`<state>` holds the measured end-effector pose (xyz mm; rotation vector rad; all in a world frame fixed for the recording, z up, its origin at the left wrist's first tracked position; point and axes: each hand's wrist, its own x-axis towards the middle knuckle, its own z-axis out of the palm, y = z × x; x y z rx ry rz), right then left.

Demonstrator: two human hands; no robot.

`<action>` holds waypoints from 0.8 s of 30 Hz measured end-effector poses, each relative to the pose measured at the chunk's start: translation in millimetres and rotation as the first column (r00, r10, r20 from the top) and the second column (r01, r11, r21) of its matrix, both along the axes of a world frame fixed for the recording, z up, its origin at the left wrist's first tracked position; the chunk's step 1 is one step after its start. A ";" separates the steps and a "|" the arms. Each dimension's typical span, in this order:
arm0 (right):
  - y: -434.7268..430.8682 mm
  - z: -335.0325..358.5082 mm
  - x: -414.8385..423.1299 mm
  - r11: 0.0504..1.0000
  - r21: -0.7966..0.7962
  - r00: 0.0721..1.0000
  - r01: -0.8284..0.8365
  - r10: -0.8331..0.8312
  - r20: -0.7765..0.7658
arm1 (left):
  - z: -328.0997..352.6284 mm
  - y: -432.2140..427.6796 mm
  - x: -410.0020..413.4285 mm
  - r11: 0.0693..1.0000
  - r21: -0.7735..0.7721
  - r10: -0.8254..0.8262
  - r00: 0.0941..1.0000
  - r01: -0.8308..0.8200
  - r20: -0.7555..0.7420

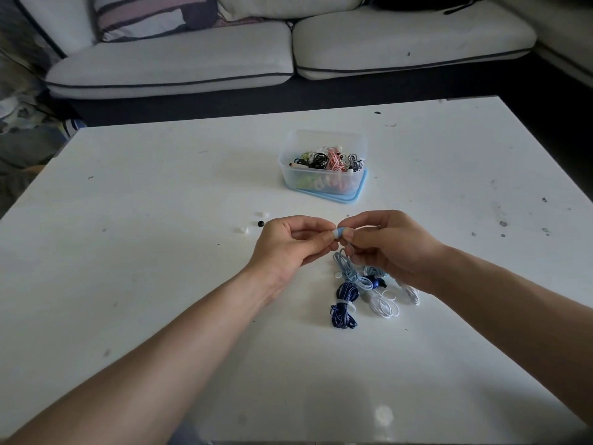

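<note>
My left hand (290, 247) and my right hand (390, 248) meet above the white table (160, 284), both pinching a small light blue earbud (338, 233) between fingertips. Its light blue cable (345, 268) hangs down from my right hand to the table. Below the hands lie a dark blue bundled cable (344, 305) with a white tie and white earphone cables (385, 303). How the earbud's tip sits is hidden by my fingers.
A clear plastic box (322, 181) full of several coiled earphones stands on a blue lid (353, 197) at the table's middle back. Small white ear tips (244, 230) and a black ear tip (260, 223) lie left of my hands. A white sofa (288, 53) runs behind.
</note>
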<state>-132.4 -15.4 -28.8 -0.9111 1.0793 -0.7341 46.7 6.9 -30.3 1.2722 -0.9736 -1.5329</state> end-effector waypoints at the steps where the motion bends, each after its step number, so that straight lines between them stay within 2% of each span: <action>1: 0.5 0.0 0.2 1.000 -0.003 1.000 0.004 -0.004 0.002 | -0.3 0.7 -0.8 1.000 -0.019 0.004 1.000 -0.004 0.019; 9: 3.3 -3.0 4.1 0.984 -0.166 0.989 0.069 -0.089 -0.120 | -2.4 3.0 -3.6 0.996 -0.084 0.049 0.995 -0.042 0.084; 13: 5.2 -6.1 6.8 0.966 -0.247 0.972 0.077 -0.128 -0.195 | -3.4 4.0 -5.3 0.995 -0.077 0.067 0.996 -0.062 0.065; 19: 8.1 -7.9 7.9 0.927 -0.375 0.915 0.018 -0.167 -0.367 | -4.3 5.8 -6.4 0.996 -0.050 0.075 0.996 -0.072 0.054; 24: 8.7 -8.5 10.0 0.894 -0.446 0.883 -0.025 -0.190 -0.430 | -5.8 6.6 -7.0 0.997 -0.040 0.072 0.995 -0.069 0.075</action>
